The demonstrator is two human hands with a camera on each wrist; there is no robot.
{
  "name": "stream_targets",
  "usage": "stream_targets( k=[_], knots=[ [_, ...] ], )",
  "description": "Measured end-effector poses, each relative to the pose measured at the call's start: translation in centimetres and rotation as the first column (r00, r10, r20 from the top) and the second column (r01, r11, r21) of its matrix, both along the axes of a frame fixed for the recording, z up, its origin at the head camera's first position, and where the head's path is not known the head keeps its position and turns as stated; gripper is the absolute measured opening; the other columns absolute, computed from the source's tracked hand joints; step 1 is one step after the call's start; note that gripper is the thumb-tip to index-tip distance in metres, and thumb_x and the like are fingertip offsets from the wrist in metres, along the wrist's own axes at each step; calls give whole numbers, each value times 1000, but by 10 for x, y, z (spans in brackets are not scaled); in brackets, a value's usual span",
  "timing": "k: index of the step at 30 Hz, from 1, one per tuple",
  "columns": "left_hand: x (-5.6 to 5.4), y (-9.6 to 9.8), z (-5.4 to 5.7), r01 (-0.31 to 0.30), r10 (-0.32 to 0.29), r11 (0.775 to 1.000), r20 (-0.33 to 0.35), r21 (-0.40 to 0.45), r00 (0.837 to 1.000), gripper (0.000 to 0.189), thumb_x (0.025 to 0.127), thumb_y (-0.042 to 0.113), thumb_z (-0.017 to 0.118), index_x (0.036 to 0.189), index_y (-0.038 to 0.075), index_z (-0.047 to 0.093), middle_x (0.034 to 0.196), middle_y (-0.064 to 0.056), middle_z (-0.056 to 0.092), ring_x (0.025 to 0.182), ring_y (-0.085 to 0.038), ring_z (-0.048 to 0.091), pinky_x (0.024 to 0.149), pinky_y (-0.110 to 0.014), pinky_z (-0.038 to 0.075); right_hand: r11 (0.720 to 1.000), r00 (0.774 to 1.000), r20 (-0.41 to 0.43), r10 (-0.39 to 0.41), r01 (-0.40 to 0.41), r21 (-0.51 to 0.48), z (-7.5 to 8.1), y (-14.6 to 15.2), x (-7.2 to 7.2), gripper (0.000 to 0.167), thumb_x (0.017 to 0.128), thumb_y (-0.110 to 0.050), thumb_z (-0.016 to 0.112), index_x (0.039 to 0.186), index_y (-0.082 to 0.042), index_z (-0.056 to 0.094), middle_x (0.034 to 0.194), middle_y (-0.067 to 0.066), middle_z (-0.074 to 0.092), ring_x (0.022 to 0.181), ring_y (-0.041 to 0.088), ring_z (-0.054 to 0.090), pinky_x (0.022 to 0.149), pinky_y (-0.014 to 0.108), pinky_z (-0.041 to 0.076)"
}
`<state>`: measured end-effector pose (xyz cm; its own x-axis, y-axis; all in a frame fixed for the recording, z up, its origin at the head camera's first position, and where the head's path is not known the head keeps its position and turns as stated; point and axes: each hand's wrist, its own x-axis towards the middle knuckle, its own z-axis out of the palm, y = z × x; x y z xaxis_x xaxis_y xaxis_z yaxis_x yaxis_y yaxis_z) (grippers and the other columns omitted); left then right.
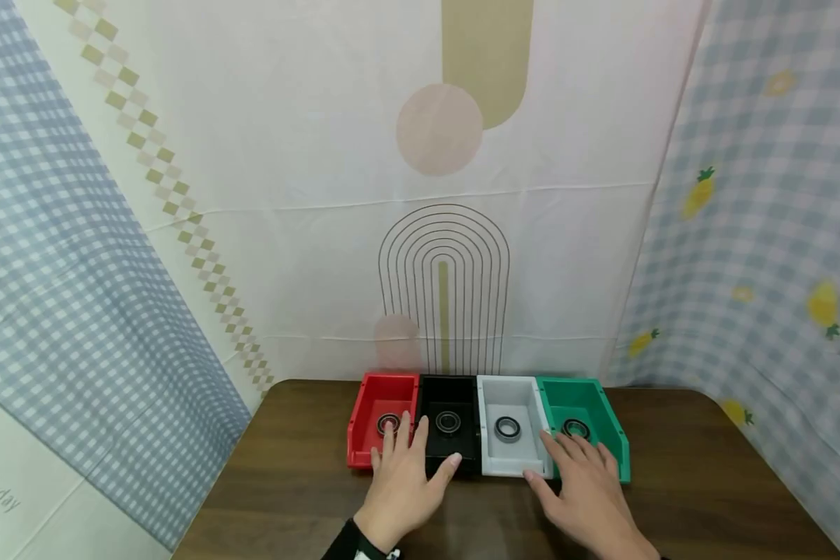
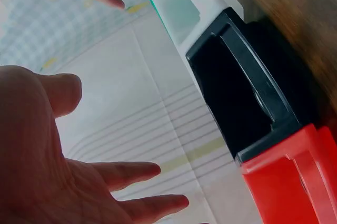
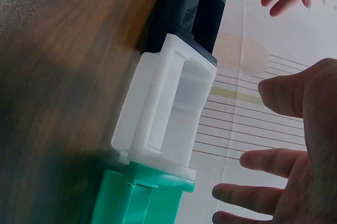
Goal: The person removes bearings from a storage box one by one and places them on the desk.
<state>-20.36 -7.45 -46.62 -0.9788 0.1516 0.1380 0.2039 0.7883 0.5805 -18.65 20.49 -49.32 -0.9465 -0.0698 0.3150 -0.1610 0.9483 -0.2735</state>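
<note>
A red bin (image 1: pixel 367 443), a black bin (image 1: pixel 430 397), a white bin (image 1: pixel 493 463) and a green bin (image 1: pixel 612 435) stand side by side. Each holds one ring-shaped bearing: one bearing (image 1: pixel 385 422) in the red, another (image 1: pixel 448 422) in the black, a third (image 1: pixel 507 428) in the white, and one (image 1: pixel 572 426) in the green, partly hidden by fingers. My left hand (image 1: pixel 400 490) is spread over the front of the red and black bins, holding nothing. Fingers apart, my right hand (image 1: pixel 589 494) hovers before the white and green bins, also holding nothing.
The bins sit near the back edge of a brown wooden table (image 1: pixel 280 482). Behind it hangs a white patterned cloth (image 1: pixel 308 272), with blue checked cloth (image 1: pixel 91 233) on the left and more checked cloth (image 1: pixel 756 257) with pineapple prints on the right.
</note>
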Motion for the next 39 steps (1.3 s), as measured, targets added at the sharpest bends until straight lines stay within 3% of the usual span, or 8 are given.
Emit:
stream_targets(
  k=[5,10,14,17,22,27,33,39],
  knots=[
    [-13,-12,-2,-91,87,995,-101,-41,991,80,100,60,63,156,3,52,166,-27,44,153,-57,37,117,-81,29,1000,1000,6,2,-2,0,0,0,0,67,97,-51,74,148,-10,63,147,21,65,139,50,54,112,77,31],
    [-42,-37,-10,-231,212,971,-211,-68,954,66,103,43,65,146,-7,57,156,-33,52,146,-57,43,116,-76,31,1000,1000,19,10,-10,2,1,-2,0,66,97,-51,73,149,-10,63,147,21,65,139,51,55,112,78,31],
    [-72,-61,-21,-324,299,941,-202,-102,933,64,102,31,67,143,-15,53,152,-39,50,147,-60,37,117,-77,27,1000,1000,16,13,-13,6,1,-2,1,65,97,-50,74,148,-11,63,146,21,66,139,50,55,112,78,33],
    [-92,-74,-29,-362,334,920,-180,-149,925,62,101,28,66,142,-17,51,143,-40,54,139,-58,45,111,-73,35,1000,1000,22,17,-17,11,-1,-2,1,66,98,-50,73,149,-11,63,147,21,66,138,50,56,111,79,33],
    [-114,-83,-39,-344,318,912,-143,-223,937,43,99,22,66,120,-15,63,112,-32,64,108,-49,61,92,-61,50,1000,999,37,26,-26,6,-3,-2,2,66,98,-50,73,150,-11,62,148,21,65,139,50,56,111,80,33],
    [-127,-86,-43,-307,297,919,-75,-246,952,27,97,17,64,103,-9,68,103,-29,67,99,-45,63,85,-59,56,999,999,15,32,-32,4,-3,-3,1,64,98,-48,73,150,-12,62,147,19,66,138,48,57,110,79,34],
    [-136,-86,-48,-316,315,919,-44,-235,948,25,96,15,63,103,-9,67,98,-28,72,90,-44,72,76,-56,61,1000,1000,4,31,-31,5,-2,-2,1,63,98,-47,74,149,-13,63,146,18,67,137,47,59,110,79,36],
    [-139,-89,-54,-281,294,928,17,-245,956,39,98,17,65,122,-13,59,95,-26,75,84,-39,76,73,-54,62,999,999,-8,46,-46,20,-2,-1,1,62,98,-46,74,149,-13,63,143,17,68,136,46,59,109,78,37]
  ],
)
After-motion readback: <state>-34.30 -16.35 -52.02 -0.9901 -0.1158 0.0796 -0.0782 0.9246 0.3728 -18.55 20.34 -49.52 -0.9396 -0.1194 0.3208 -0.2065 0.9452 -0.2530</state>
